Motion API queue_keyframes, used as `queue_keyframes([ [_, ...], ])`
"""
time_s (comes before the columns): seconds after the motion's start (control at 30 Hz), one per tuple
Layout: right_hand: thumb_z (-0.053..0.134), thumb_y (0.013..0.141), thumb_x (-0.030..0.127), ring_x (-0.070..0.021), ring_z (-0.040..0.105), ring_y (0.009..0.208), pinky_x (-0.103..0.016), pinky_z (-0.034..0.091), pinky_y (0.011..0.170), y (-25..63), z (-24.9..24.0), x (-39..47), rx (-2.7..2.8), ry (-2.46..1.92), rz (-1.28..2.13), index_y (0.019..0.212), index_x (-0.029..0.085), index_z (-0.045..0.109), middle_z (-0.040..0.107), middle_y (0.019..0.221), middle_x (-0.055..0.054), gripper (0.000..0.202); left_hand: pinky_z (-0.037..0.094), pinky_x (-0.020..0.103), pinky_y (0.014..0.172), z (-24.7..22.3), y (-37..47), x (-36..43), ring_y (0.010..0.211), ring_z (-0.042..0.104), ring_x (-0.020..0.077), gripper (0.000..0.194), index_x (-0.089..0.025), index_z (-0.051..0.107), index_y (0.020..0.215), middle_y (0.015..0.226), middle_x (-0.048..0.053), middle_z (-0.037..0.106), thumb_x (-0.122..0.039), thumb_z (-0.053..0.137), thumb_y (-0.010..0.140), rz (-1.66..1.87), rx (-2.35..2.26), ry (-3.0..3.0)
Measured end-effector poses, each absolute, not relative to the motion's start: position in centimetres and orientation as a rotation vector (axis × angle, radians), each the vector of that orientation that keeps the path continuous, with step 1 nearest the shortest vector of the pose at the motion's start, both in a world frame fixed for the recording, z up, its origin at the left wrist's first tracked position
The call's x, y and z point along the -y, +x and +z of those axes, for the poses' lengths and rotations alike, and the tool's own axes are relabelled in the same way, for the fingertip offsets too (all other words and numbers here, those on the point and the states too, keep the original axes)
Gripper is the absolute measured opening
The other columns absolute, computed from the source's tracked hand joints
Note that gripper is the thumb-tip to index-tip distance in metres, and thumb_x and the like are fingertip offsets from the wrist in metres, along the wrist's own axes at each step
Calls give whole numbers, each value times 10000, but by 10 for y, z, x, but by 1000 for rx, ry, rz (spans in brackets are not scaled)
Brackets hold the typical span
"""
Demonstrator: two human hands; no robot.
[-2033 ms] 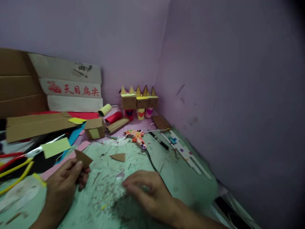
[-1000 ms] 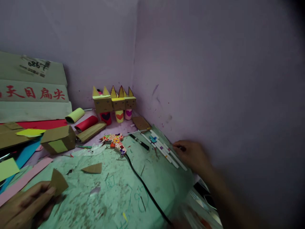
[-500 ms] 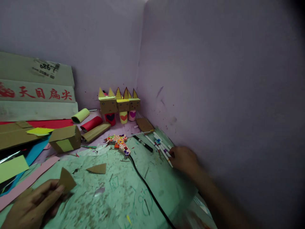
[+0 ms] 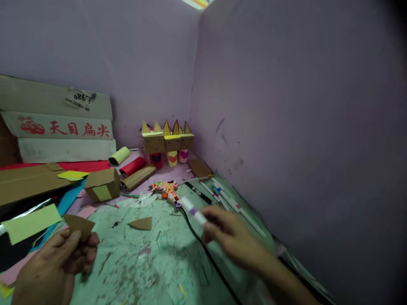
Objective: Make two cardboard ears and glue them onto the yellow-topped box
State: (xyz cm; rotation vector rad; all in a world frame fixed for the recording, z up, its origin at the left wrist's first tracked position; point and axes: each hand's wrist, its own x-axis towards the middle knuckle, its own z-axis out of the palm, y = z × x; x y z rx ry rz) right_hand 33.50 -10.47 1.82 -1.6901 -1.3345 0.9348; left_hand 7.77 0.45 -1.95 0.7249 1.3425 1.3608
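Note:
Between the thumb and fingers of my left hand [image 4: 60, 256] is a pointed brown cardboard piece [image 4: 80, 226], held up above the table. My right hand [image 4: 233, 235] grips a white marker [image 4: 194, 210] with a purple band, raised over the table and slightly blurred. A second pointed cardboard piece [image 4: 141, 223] lies flat on the green table cover [image 4: 140, 262] between the hands. Behind my right hand, several white markers [image 4: 241, 207] lie along the wall. A glue gun [image 4: 167, 191] with a colourful pattern rests farther back, its black cord running toward me.
Three cardboard-headed figures [image 4: 154, 144] with pointed ears stand in the corner. Left of them lie a red paper tube [image 4: 132, 166], a yellow-green tube [image 4: 119, 156] and a cardboard box [image 4: 103, 185]. Coloured paper [image 4: 32, 222] covers the left side. A black pen [image 4: 197, 192] lies near the glue gun.
My right hand has come away from the marker pile by the wall and moved left with one marker. My left hand still holds the cardboard piece, now turned differently. The view has shifted a little.

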Motion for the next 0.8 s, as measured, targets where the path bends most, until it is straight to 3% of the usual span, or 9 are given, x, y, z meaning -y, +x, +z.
queue_keyframes([
  [0.1, 445, 768, 124, -70, 447, 433, -199, 418, 464, 264, -8, 80, 1253, -1370, 1565, 887, 155, 606, 470, 534, 55, 203, 492, 229, 395, -11, 72, -4, 467, 571, 153, 167, -162, 580, 643, 550, 46, 624, -23, 488, 634, 1318, -1138, 621],
  [0.23, 450, 732, 64, -44, 413, 361, -155, 344, 386, 200, -39, 49, 1219, -1227, 1848, 847, 157, 611, 502, 506, 58, 218, 549, 284, 522, -5, 62, 0, 590, 618, 157, 223, -136, 574, 730, 676, 76, 631, -30, 381, 763, 1316, -1021, 397],
  [0.33, 453, 753, 80, -36, 373, 326, -150, 280, 348, 187, -44, 42, 1192, -1269, 1858, 786, 148, 591, 484, 479, 60, 158, 401, 181, 333, -8, 56, 0, 353, 431, 79, 219, -126, 544, 692, 481, -12, 450, -80, 371, 817, 1183, -794, 386],
  [0.43, 483, 820, 261, -29, 355, 320, -155, 250, 327, 190, -43, 45, 1246, -1110, 1965, 671, 142, 561, 482, 487, 50, 206, 261, 146, 277, -12, 51, -2, 280, 286, 47, 273, -117, 535, 680, 424, -57, 324, -97, 323, 850, 1170, -679, 336],
  [0.57, 487, 808, 492, -24, 195, 303, -181, 128, 309, 192, -44, 51, 1111, -1138, 2007, 771, 157, 597, 354, 452, 94, 354, 205, 148, 272, -13, 50, -3, 261, 243, 49, 293, -125, 524, 668, 389, -69, 283, -135, 315, 873, 1180, -662, 239],
  [0.7, 521, 792, 503, -47, 192, 366, -211, 122, 355, 184, -47, 49, 1346, -1158, 1820, 673, 166, 562, 287, 453, 88, 360, 145, 163, 269, -12, 52, -3, 238, 193, 53, 286, -146, 499, 644, 350, -83, 243, -147, 325, 872, 1242, -703, 165],
  [0.8, 535, 792, 490, -58, 232, 452, -218, 154, 408, 180, -46, 47, 1492, -1132, 1567, 536, 165, 455, 294, 512, 61, 421, 116, 169, 273, -13, 51, -3, 226, 187, 52, 294, -153, 488, 634, 336, -87, 243, -154, 324, 878, 1273, -710, 145],
])
